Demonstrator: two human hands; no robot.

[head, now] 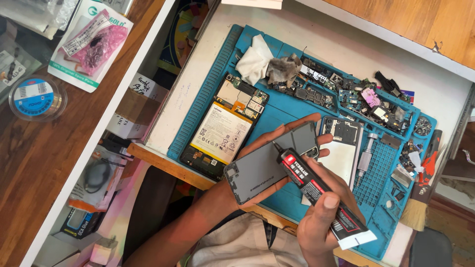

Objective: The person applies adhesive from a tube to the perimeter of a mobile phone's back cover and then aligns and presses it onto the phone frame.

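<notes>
**Glue tube tip on a phone back cover over the blue mat**

The blue repair mat [208, 94] serves as the landmark. Well to its left, on the wooden surface, sits a round clear container with a blue label [35, 96], with a pink bagged packet [94, 42] above it. On the mat's left part lies an opened phone [222, 131], its white battery facing up. Above that, near the mat's upper edge, rests a crumpled white cloth [255, 62]. Over the mat's lower middle, the left hand [269, 148] is cupped under a grey back cover [262, 168], fingers curled round its far edge, holding it flat. The right hand [324, 217] is closed tight round a black and red glue tube [321, 195], whose thin nozzle touches the cover near its upper edge. Along the mat's right compartments lie small circuit boards and parts [366, 101], and at its right edge red-handled pliers [428, 165].
</notes>
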